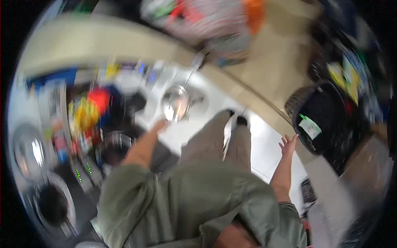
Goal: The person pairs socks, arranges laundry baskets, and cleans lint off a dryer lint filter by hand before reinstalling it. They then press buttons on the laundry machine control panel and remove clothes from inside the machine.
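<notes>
White floor [264, 155] | left hand [161, 125] by metal vessel [175, 104], grip blurred, unclear | right hand [289, 145] empty, fingers spread, near black bin [294, 100]

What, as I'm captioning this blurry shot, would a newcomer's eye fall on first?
Probably the shiny round metal vessel, above centre, by the left hand; blur hides whether they touch. Next, the black bin at right, with a white-and-green packet inside and the spread right hand beside it. The bright red and yellow items at left also stand out.

Bright light whitens the floor [264, 151], motion blur smears nearly everything, and curved edges darken to black.
</notes>
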A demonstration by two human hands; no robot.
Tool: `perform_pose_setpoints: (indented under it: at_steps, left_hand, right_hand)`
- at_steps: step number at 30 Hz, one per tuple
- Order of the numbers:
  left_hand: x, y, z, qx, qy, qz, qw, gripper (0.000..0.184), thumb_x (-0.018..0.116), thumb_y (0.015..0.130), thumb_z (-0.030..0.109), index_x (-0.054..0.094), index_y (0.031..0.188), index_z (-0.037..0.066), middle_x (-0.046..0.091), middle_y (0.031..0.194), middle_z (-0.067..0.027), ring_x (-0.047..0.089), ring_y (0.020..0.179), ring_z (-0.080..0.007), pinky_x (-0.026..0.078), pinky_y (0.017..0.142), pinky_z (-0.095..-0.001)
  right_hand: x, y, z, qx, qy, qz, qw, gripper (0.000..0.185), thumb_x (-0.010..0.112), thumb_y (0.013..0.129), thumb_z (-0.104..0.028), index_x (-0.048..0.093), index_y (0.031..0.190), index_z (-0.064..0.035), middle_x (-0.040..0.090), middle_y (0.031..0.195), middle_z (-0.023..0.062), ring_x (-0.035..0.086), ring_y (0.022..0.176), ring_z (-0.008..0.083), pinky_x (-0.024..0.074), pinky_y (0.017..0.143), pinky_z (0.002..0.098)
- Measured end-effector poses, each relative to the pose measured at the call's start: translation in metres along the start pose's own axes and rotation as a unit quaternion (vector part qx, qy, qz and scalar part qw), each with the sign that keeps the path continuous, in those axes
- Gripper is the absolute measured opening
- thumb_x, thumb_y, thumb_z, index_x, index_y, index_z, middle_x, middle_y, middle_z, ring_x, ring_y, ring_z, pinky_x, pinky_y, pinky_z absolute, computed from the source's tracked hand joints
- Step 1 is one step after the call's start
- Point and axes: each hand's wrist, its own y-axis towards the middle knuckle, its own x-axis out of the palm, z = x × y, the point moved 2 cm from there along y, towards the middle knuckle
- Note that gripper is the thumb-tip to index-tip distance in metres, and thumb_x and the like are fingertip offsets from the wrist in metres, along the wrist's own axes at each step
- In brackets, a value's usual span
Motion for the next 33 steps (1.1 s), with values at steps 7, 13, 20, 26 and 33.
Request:
perform_pose_setpoints:
  at_steps: [7, 13, 20, 26, 33]
  left_hand:
    - [0.069, -0.248, -0.084, -0.368, -0.452, 0.512, 0.631, 0.031, 0.053, 0.081, 0.027, 0.056, 0.097, 0.001, 0.061, 0.093, -0.0150, 0.057, 0.089, -0.0295, 0.043, 0.078, -0.0349]
    - [0.324, -0.319, 0.026, -0.389, -0.485, 0.156, 0.768, 0.041, 0.049, 0.077, 0.037, 0.060, 0.093, 0.001, 0.058, 0.096, -0.0228, 0.055, 0.091, -0.0382, 0.042, 0.078, -0.0438]
    - [0.417, -0.378, 0.127, -0.482, -0.748, -0.010, 0.456, 0.038, 0.057, 0.076, 0.041, 0.058, 0.095, 0.008, 0.042, 0.063, -0.0036, 0.043, 0.060, -0.0193, 0.038, 0.058, -0.0431]
    - [0.427, -0.361, 0.067, -0.442, -0.802, 0.001, 0.402, 0.059, 0.053, 0.079, 0.045, 0.048, 0.117, -0.001, 0.054, 0.112, -0.0194, 0.052, 0.100, -0.0302, 0.042, 0.080, -0.0428]
    - [0.367, -0.350, -0.104, -0.429, -0.728, 0.229, 0.484, 0.045, 0.052, 0.080, 0.040, 0.053, 0.112, 0.007, 0.057, 0.108, -0.0135, 0.052, 0.104, -0.0254, 0.040, 0.086, -0.0354]
  right_hand:
    - [0.010, -0.025, 0.067, 0.085, -0.678, -0.273, 0.677, 0.055, 0.045, 0.080, -0.050, 0.039, 0.119, -0.0106, 0.053, 0.101, 0.0103, 0.052, 0.082, 0.0237, 0.0413, 0.066, 0.0449]
    - [0.164, -0.031, -0.016, -0.072, -0.745, -0.146, 0.646, 0.036, 0.044, 0.084, -0.032, 0.046, 0.110, -0.0072, 0.053, 0.088, 0.0075, 0.052, 0.074, 0.0204, 0.0431, 0.064, 0.0389]
    - [0.370, -0.102, 0.011, -0.203, -0.730, -0.192, 0.623, 0.028, 0.048, 0.084, -0.027, 0.049, 0.106, -0.0089, 0.050, 0.076, 0.0037, 0.046, 0.059, 0.0143, 0.0381, 0.051, 0.0318]
    - [0.445, -0.190, 0.179, -0.211, -0.729, -0.367, 0.538, 0.038, 0.051, 0.081, -0.035, 0.049, 0.111, -0.0118, 0.055, 0.089, 0.0026, 0.053, 0.077, 0.0156, 0.0397, 0.061, 0.0336]
    - [0.426, -0.184, 0.293, -0.303, -0.800, -0.478, 0.200, 0.025, 0.053, 0.076, -0.025, 0.060, 0.087, -0.0042, 0.055, 0.067, 0.0041, 0.047, 0.055, 0.0138, 0.0384, 0.048, 0.0298]
